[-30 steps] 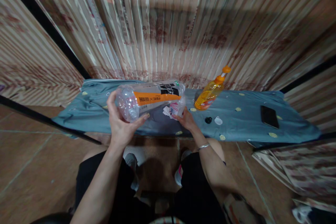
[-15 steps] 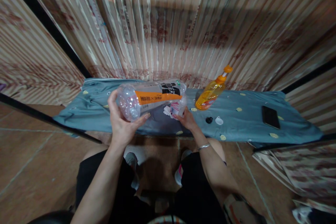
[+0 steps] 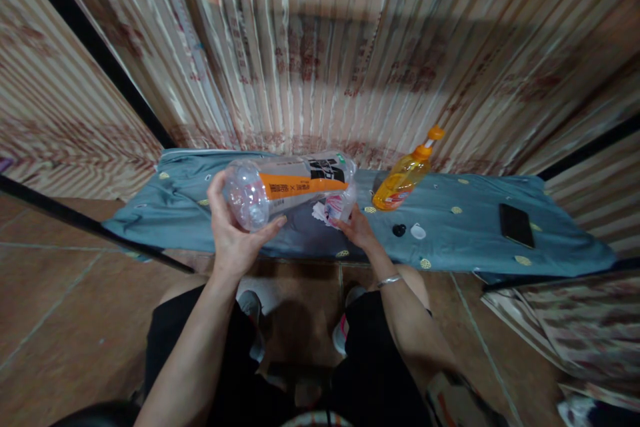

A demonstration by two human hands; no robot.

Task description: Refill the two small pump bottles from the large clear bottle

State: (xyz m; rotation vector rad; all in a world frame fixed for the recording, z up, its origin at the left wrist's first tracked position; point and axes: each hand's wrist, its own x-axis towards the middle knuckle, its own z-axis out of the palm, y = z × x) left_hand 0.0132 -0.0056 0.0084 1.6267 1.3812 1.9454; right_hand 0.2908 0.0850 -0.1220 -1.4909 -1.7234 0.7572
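A large clear plastic bottle (image 3: pixel 295 187) with an orange, black and white label lies sideways in the air over the cloth. My left hand (image 3: pixel 233 230) grips its base end, thumb along the underside. At the other end, my right hand (image 3: pixel 357 227) has its fingers closed around the narrower neck end; the fingertips are partly hidden. A crumpled white and pink piece (image 3: pixel 329 211), perhaps paper or a wrapper, shows right beside these fingers, and I cannot tell whether they touch it. Right of my right hand are a small black item (image 3: pixel 399 230) and a small white cap-like item (image 3: pixel 418 231).
A blue-grey patterned cloth (image 3: pixel 470 240) covers the low bench. On it stand an orange pump bottle (image 3: pixel 400 180) of yellow liquid and, farther right, a dark phone (image 3: pixel 516 225). Black frame bars (image 3: pixel 95 53) rise at both sides, before a striped curtain (image 3: pixel 320 53).
Hardly anything differs. The bottle and both hands keep the same hold, with only a very slight shift in the view.
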